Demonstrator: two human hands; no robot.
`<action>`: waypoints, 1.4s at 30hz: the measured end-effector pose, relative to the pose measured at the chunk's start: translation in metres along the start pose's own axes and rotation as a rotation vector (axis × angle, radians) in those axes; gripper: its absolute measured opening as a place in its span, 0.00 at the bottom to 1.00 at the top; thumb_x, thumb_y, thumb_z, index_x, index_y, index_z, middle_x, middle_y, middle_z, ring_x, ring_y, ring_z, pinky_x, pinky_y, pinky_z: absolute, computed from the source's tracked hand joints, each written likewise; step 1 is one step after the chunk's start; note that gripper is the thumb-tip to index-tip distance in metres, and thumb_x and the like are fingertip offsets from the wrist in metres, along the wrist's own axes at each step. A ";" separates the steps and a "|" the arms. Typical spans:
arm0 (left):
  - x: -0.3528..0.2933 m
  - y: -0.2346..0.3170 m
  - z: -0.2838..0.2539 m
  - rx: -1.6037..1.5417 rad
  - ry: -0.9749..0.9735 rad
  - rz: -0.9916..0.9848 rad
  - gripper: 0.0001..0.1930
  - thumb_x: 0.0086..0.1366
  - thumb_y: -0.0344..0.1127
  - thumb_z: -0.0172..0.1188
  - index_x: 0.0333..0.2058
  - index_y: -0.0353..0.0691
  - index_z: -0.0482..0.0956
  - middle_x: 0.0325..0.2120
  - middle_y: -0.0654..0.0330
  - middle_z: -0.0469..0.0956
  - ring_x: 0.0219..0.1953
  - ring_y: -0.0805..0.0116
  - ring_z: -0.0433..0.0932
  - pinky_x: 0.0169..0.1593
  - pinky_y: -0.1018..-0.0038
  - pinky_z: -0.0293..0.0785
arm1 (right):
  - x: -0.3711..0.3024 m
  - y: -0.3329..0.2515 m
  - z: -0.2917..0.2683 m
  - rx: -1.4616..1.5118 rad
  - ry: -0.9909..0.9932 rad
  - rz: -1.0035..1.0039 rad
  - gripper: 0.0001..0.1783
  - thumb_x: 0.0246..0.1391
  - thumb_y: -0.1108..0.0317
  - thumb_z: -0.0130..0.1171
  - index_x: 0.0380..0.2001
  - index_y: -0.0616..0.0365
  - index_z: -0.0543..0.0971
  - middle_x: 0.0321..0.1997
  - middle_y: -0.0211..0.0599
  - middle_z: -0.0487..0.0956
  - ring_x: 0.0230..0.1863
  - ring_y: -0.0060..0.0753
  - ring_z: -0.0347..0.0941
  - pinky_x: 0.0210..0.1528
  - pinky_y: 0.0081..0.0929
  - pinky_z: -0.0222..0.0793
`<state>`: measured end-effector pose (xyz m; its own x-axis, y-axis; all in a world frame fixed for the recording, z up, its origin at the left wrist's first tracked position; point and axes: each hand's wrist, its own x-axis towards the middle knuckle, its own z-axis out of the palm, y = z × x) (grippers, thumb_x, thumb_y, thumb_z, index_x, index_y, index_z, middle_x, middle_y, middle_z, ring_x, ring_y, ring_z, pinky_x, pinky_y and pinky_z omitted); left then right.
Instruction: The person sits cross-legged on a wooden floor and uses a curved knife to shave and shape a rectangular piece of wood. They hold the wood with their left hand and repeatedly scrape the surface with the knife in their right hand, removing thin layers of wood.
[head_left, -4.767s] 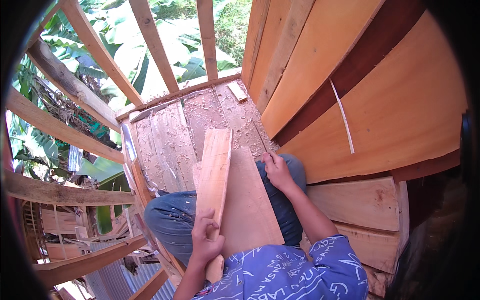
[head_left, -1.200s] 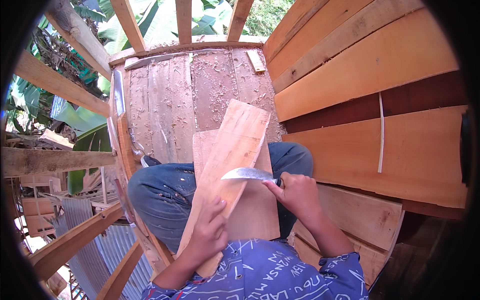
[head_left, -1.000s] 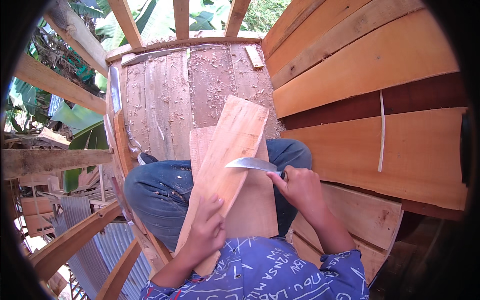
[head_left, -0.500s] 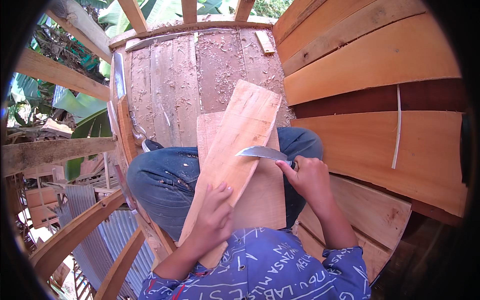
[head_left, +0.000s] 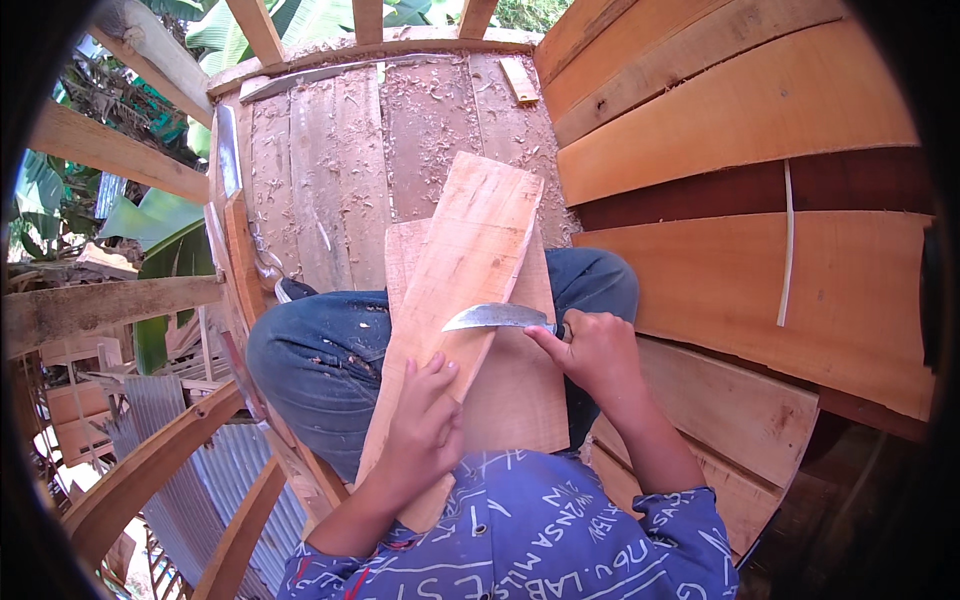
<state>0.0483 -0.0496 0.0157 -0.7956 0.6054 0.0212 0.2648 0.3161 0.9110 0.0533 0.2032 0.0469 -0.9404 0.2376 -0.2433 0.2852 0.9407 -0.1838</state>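
A light wooden board (head_left: 455, 265) lies aslant across my lap, its near end against my shirt. My left hand (head_left: 425, 420) holds it near that end, fingers bent over its upper face and right edge. In my right hand (head_left: 598, 350) is a knife (head_left: 497, 316), gripped by its handle, which the fingers mostly hide. The curved blade points left and crosses the board's right edge a little beyond my left fingertips. Beneath the slanting board, a second, wider board (head_left: 520, 400) rests on my legs.
Wood shavings (head_left: 430, 130) litter the plank floor (head_left: 330, 180) ahead. A small wood block (head_left: 518, 80) lies at the far right of it. Wide planks (head_left: 700, 265) line the right side, with a thin pale strip (head_left: 787, 245) across them. Wooden rails (head_left: 110, 305) stand at left.
My right hand has brought the knife nearer to me and slightly left, closer to my left fingers. The left hand keeps its hold on the board. The whole view has shifted slightly.
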 end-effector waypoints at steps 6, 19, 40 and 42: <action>-0.005 -0.001 -0.001 -0.008 -0.003 0.015 0.09 0.50 0.19 0.59 0.29 0.35 0.71 0.53 0.45 0.71 0.64 0.39 0.65 0.68 0.37 0.49 | -0.003 0.008 -0.010 -0.100 0.041 0.041 0.38 0.53 0.33 0.56 0.12 0.60 0.76 0.13 0.48 0.74 0.17 0.49 0.76 0.20 0.41 0.70; -0.001 -0.001 -0.001 -0.005 0.019 -0.001 0.08 0.50 0.18 0.59 0.29 0.35 0.71 0.53 0.45 0.71 0.63 0.40 0.66 0.68 0.39 0.49 | -0.004 0.012 0.004 -0.050 0.078 -0.033 0.35 0.52 0.37 0.61 0.12 0.60 0.73 0.13 0.45 0.74 0.17 0.48 0.75 0.21 0.39 0.69; -0.005 -0.001 -0.001 0.004 0.018 -0.018 0.09 0.44 0.17 0.56 0.23 0.36 0.67 0.52 0.46 0.72 0.65 0.41 0.65 0.69 0.41 0.50 | -0.016 0.002 -0.004 -0.107 0.049 -0.048 0.35 0.53 0.36 0.59 0.12 0.58 0.75 0.12 0.44 0.75 0.17 0.47 0.76 0.20 0.40 0.71; -0.002 0.001 0.000 -0.009 0.039 -0.019 0.09 0.44 0.17 0.56 0.23 0.36 0.67 0.52 0.46 0.72 0.65 0.41 0.65 0.70 0.41 0.49 | -0.001 0.012 -0.004 -0.104 0.100 0.009 0.35 0.54 0.35 0.58 0.13 0.58 0.76 0.12 0.44 0.75 0.16 0.46 0.76 0.19 0.40 0.70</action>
<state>0.0504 -0.0506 0.0160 -0.8209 0.5708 0.0200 0.2451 0.3204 0.9150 0.0570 0.2151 0.0487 -0.9531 0.2646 -0.1469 0.2783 0.9570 -0.0815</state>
